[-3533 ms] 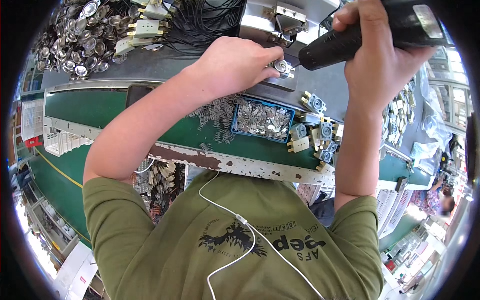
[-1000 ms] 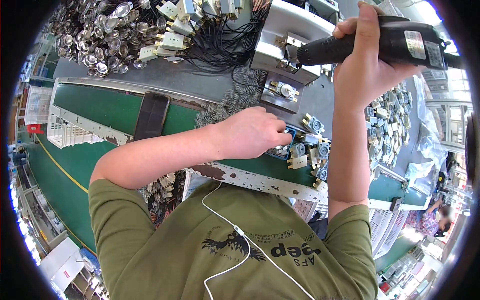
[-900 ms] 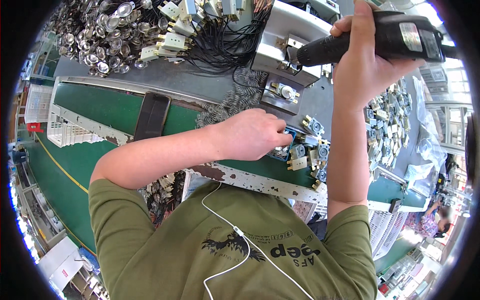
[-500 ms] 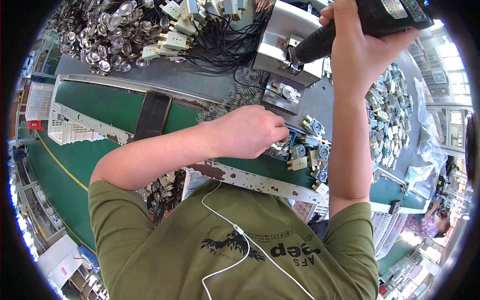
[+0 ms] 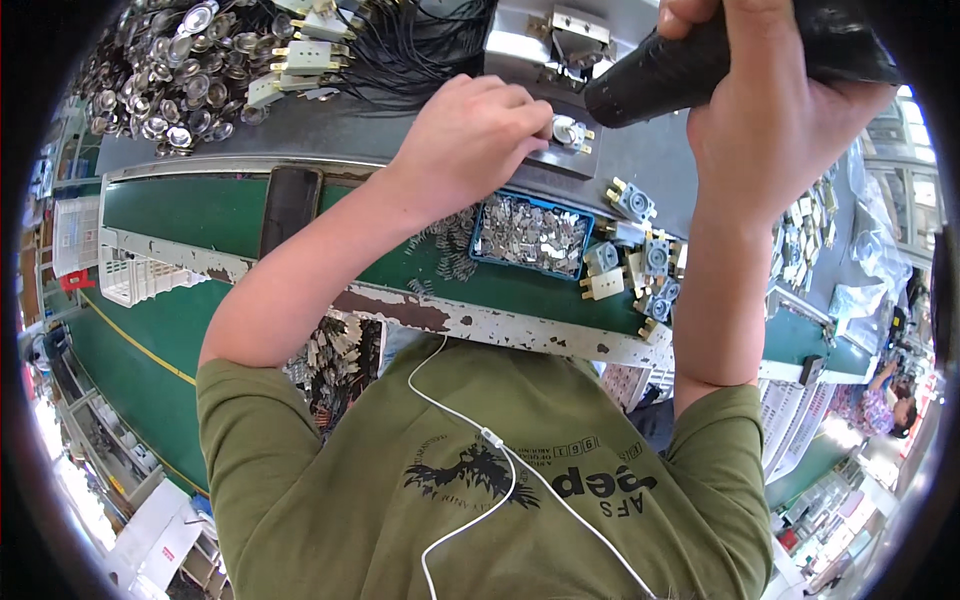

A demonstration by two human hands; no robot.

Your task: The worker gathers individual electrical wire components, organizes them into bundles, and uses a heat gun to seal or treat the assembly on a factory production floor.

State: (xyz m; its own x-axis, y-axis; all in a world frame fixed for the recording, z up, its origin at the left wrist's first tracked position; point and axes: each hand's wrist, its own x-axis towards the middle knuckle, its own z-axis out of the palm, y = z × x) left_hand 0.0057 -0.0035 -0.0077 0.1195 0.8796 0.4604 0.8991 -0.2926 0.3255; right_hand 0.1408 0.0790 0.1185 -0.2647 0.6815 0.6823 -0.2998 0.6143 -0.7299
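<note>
Two bare hands work over a grey table (image 5: 340, 135). The left hand (image 5: 475, 138) reaches to the far middle, its grip drawn nearly together at the left side of a prong-ended component (image 5: 570, 132), which sits on a dark metal block (image 5: 562, 161); whether the fingertips actually hold any part of it, I cannot tell. The right hand (image 5: 775, 115) has its grip wrapped firmly around a black electric screwdriver (image 5: 665, 80), tilted, with its nose pointing left, just beside the component. On the far side of the block stands a silver metal fixture (image 5: 515, 45).

Nearer, a blue tray (image 5: 526, 265) full of small metal pieces rests on a green surface (image 5: 190, 215), with coil springs (image 5: 450, 250) heaped to its left and grey and white plug parts (image 5: 605, 270) lying to its right. A dark phone (image 5: 290, 205) lies left of the springs. At the far left are a pile of shiny round metal caps (image 5: 165, 85), white connector blocks (image 5: 312, 57) and, beside those, a bundle of black wires (image 5: 420, 55).
</note>
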